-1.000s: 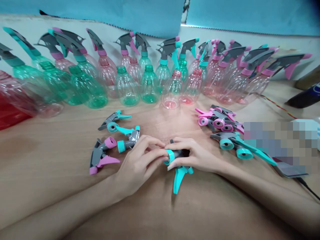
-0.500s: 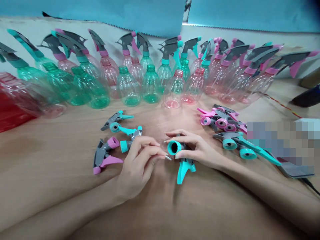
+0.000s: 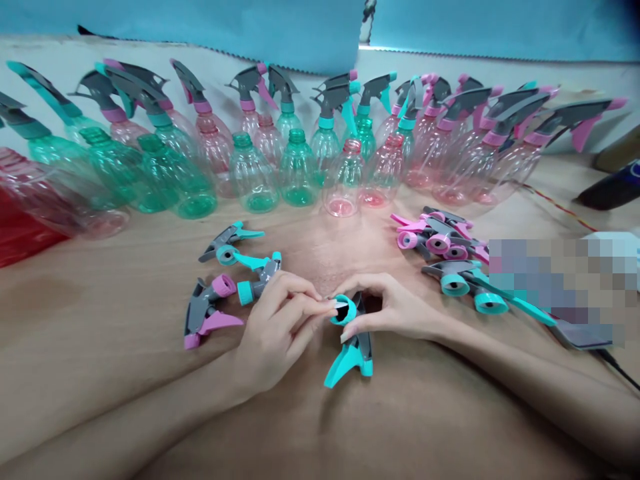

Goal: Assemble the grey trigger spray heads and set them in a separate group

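Observation:
My right hand (image 3: 387, 307) grips a grey and teal trigger spray head (image 3: 350, 363) by its collar. The open teal collar faces left, and the trigger points down toward the table. My left hand (image 3: 287, 327) pinches a small white piece (image 3: 341, 305) between thumb and fingertips. Its tip is inside the collar's mouth; its exact kind is too small to tell. Close by my left hand lie a teal-collared spray head (image 3: 260, 280) and a pink-collared spray head (image 3: 213, 310). Another teal one (image 3: 229, 243) rests behind them.
Green and pink clear bottles (image 3: 300, 170) stand across the back, many with spray heads on. On the right lie a heap of pink spray heads (image 3: 440, 237) and several teal ones (image 3: 455, 283), beside a blurred-out patch. A red bag (image 3: 30, 230) is at far left.
My right hand has turned the spray head, swinging its trigger down and left. The white piece in my left hand has moved from outside the collar into its mouth.

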`<state>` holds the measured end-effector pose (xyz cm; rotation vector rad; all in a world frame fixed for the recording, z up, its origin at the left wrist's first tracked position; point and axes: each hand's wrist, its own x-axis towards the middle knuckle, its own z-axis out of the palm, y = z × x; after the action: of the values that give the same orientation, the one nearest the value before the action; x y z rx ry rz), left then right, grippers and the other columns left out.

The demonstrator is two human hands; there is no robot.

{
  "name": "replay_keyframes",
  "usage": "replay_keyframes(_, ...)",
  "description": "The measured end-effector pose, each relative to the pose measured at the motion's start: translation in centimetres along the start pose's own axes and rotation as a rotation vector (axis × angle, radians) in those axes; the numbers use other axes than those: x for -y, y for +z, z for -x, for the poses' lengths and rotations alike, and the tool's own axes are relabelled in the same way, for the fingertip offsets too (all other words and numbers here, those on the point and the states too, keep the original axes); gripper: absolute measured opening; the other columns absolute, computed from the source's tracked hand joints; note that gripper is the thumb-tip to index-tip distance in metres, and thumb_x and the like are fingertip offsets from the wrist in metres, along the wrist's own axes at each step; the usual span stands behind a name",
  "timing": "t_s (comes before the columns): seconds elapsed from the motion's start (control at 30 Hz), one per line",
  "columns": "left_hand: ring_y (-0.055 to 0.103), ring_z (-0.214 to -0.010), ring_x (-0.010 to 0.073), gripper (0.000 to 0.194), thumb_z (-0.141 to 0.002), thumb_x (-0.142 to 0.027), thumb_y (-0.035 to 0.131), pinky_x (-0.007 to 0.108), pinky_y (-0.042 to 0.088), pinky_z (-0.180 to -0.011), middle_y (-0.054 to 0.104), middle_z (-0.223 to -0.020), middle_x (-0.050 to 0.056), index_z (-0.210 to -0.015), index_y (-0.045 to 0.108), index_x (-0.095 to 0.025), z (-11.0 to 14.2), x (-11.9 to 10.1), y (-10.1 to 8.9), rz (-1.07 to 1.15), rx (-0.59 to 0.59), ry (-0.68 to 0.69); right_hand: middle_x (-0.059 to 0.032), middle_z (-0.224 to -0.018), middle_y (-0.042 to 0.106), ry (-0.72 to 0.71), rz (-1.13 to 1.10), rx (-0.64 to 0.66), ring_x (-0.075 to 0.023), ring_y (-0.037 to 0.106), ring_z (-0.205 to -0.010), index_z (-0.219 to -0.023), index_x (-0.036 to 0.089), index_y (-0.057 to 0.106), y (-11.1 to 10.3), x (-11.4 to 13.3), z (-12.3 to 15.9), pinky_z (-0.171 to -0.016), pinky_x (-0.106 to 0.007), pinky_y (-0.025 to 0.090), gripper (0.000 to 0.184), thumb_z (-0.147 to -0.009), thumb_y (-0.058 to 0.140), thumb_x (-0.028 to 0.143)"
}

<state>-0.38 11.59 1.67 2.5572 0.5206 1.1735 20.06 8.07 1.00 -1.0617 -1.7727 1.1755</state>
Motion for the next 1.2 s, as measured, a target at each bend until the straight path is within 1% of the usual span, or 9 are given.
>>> replay_keyframes(0.1, 0.048, -0.077, 0.0122, 0.015, -0.085, -0.007, 0.056, 0.026, 0.043, -0.065, 0.049, -0.085, 0.001, -0.091, 0.06, -0.02, 0.01, 0.01, 0.06, 0.036, 0.038, 0.025, 0.0011, -0.084, 0.065, -0.003, -0.035, -0.002, -0.0124, 0.06, -0.077, -0.095, 0.02, 0.063, 0.05, -0.21, 0.03, -0.066, -0.023, 0.047, 0.038, -0.063, 0.079, 0.032)
replay_keyframes(0.2, 0.048, -0.078, 0.0125, 0.019, -0.087, -0.006, 0.053, 0.026, 0.044, -0.066, 0.05, -0.087, 0.001, -0.094, 0.061, -0.021, 0.08, 0.09, -0.01, 0.074, 0.067, 0.036, 0.0009, -0.085, 0.064, 0.002, -0.096, -0.008, -0.0125, 0.061, -0.078, -0.096, 0.019, 0.06, 0.05, -0.38, 0.06, -0.065, -0.023, 0.048, 0.041, -0.062, 0.079, 0.029)
replay_keyframes(0.3, 0.049, -0.08, 0.0127, 0.019, -0.088, -0.009, 0.053, 0.025, 0.044, -0.065, 0.051, -0.088, 0.002, -0.099, 0.061, -0.021, 0.11, 0.14, -0.14, 0.082, 0.052, 0.041, 0.0009, -0.086, 0.064, -0.003, -0.122, -0.011, -0.0129, 0.062, -0.079, -0.096, 0.019, 0.059, 0.01, -0.54, 0.11, -0.066, -0.024, 0.049, 0.042, -0.061, 0.08, 0.028)
replay_keyframes(0.4, 0.05, -0.081, 0.0137, 0.013, -0.089, -0.015, 0.052, 0.027, 0.045, -0.067, 0.052, -0.088, 0.003, -0.098, 0.06, -0.019, 0.06, 0.12, -0.2, 0.087, 0.02, 0.04, 0.0005, -0.088, 0.064, -0.001, -0.113, -0.016, -0.0136, 0.062, -0.081, -0.098, 0.02, 0.059, -0.01, -0.69, 0.18, -0.067, -0.024, 0.049, 0.043, -0.061, 0.08, 0.029)
replay_keyframes(0.57, 0.049, -0.086, 0.017, 0.016, -0.084, -0.014, 0.055, 0.032, 0.045, -0.074, 0.058, -0.095, 0.005, -0.098, 0.061, -0.019, -0.08, -0.02, -0.17, 0.094, 0.07, 0.088, 0.0005, -0.087, 0.064, 0.002, -0.104, -0.027, -0.0135, 0.062, -0.079, -0.098, 0.021, 0.059, 0.06, -0.72, 0.27, -0.066, -0.025, 0.049, 0.041, -0.063, 0.079, 0.03)
replay_keyframes(0.67, 0.049, -0.086, 0.0176, 0.019, -0.082, -0.012, 0.056, 0.032, 0.046, -0.074, 0.059, -0.097, 0.005, -0.099, 0.061, -0.019, -0.14, -0.05, -0.15, 0.078, 0.079, 0.095, 0.0007, -0.087, 0.063, -0.012, -0.098, -0.03, -0.0133, 0.062, -0.079, -0.097, 0.021, 0.059, 0.08, -0.7, 0.29, -0.067, -0.025, 0.049, 0.04, -0.063, 0.079, 0.03)
replay_keyframes(0.9, 0.049, -0.085, 0.0179, 0.018, -0.081, -0.016, 0.059, 0.033, 0.046, -0.074, 0.061, -0.093, 0.005, -0.098, 0.061, -0.017, -0.01, 0.23, 0.07, 0.102, 0.062, 0.109, 0.0006, -0.087, 0.063, -0.026, -0.073, -0.031, -0.013, 0.061, -0.078, -0.097, 0.021, 0.06, 0.03, -0.53, 0.3, -0.066, -0.024, 0.048, 0.038, -0.065, 0.077, 0.031)
replay_keyframes(1.03, 0.049, -0.083, 0.0176, 0.018, -0.08, -0.018, 0.059, 0.033, 0.046, -0.072, 0.062, -0.09, 0.005, -0.099, 0.061, -0.017, -0.04, 0.13, 0.11, 0.113, 0.064, 0.099, 0.0005, -0.087, 0.063, -0.045, -0.046, -0.041, -0.0126, 0.06, -0.078, -0.097, 0.021, 0.061, 0.04, -0.4, 0.38, -0.066, -0.024, 0.048, 0.038, -0.065, 0.077, 0.031)
replay_keyframes(1.2, 0.051, -0.082, 0.0166, 0.015, -0.081, -0.015, 0.059, 0.032, 0.047, -0.072, 0.064, -0.088, 0.004, -0.096, 0.061, -0.017, -0.36, -0.23, -0.11, 0.13, 0.071, 0.076, 0.0007, -0.088, 0.064, -0.064, -0.025, -0.058, -0.013, 0.061, -0.079, -0.098, 0.021, 0.061, 0.12, -0.31, 0.42, -0.068, -0.024, 0.048, 0.039, -0.064, 0.078, 0.031)
